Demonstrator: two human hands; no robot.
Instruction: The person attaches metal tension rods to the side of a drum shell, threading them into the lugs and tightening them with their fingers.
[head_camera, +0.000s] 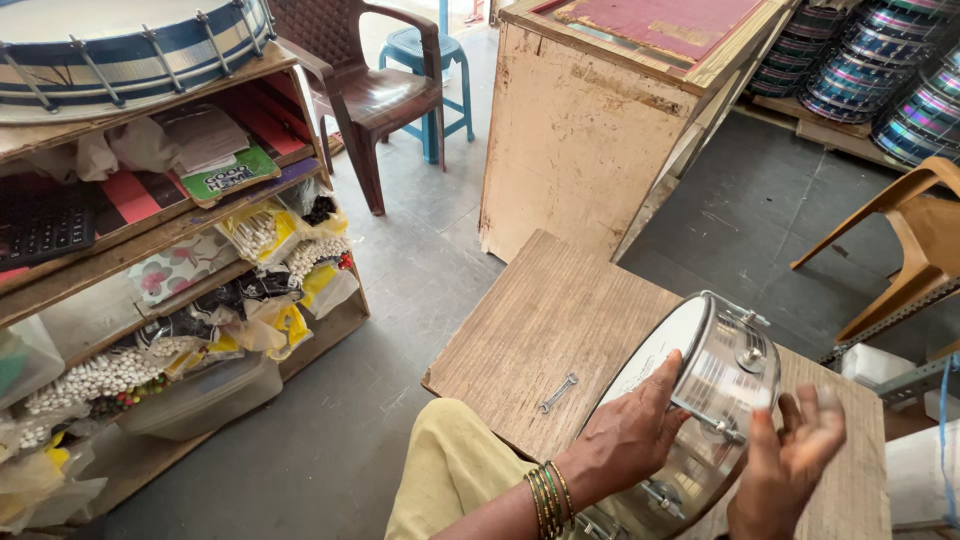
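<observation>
A shiny metal drum (715, 375) with a white head and tuning lugs stands on its edge on a low wooden table (545, 320). My left hand (630, 432), with green and gold bangles on the wrist, presses against the drum's white head and rim. My right hand (790, 462) is just right of the metal shell, fingers spread and blurred, touching or nearly touching a lug. A small silver spanner (559, 392) lies on the table left of the drum.
A wooden shelf (150, 240) with bags of beads and packets stands at left, a blue-and-white drum (120, 50) on top. A brown plastic chair (365, 90), a blue stool (430, 60), a wooden cabinet (580, 130), stacked drums (880, 70) and a tan chair (915, 250) surround the table.
</observation>
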